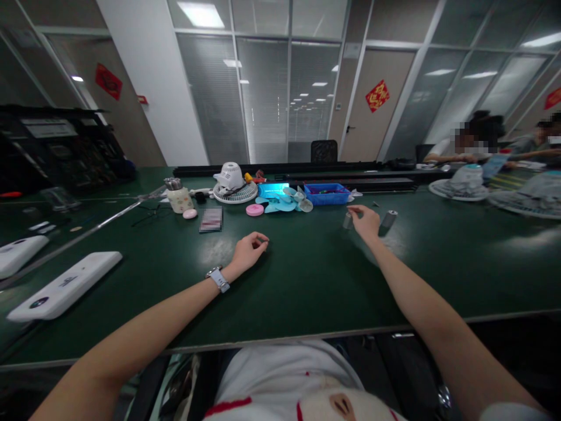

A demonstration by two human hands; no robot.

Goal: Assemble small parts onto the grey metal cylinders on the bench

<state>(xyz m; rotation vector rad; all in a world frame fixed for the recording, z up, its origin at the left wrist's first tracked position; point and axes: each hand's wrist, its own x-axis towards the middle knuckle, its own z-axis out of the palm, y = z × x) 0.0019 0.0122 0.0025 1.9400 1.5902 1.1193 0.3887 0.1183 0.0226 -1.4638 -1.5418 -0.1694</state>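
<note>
My right hand point(366, 222) reaches over the right part of the green table. Its fingertips pinch at the top of a small grey metal cylinder point(347, 221), partly hidden by the fingers. A second grey metal cylinder point(389, 218) stands just right of that hand. A tiny dark piece point(376, 204) lies beyond them. With a watch on its wrist, my left hand point(249, 250) rests on the table. Its fingers are loosely curled, thumb apart from them, and nothing shows in between.
Farther back are a blue tray point(326, 195), light-blue fan blades point(280, 203), a lit phone point(274, 190), a pink round item point(255, 210), a white fan part point(231, 177) and a patterned cup point(180, 200). A white device point(65, 286) lies left. People sit at far right.
</note>
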